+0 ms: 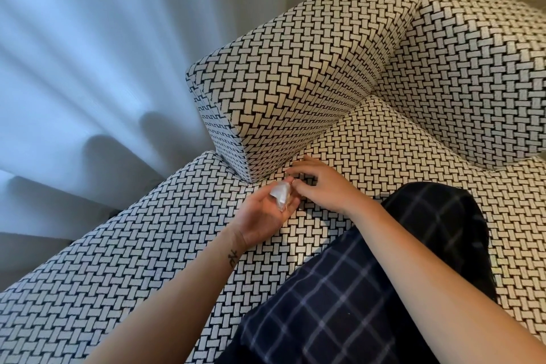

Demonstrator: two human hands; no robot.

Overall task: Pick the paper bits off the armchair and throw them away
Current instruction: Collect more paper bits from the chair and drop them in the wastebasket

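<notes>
The armchair (399, 156) is covered in black-and-white woven fabric. My left hand (263, 215) lies palm up over the seat, fingers loosely curled round a small wad of white paper bits (280, 193). My right hand (322, 183) hovers just to its right, near the base of the armrest (295, 76), thumb and forefinger meeting at the top of the wad. I cannot tell whether those fingers pinch a separate bit. No other paper bits show on the seat.
A pale curtain (88, 53) hangs at the left of the chair. A dark checked cloth (354, 289) covers the near right of the seat. The backrest (472, 68) rises at the far right.
</notes>
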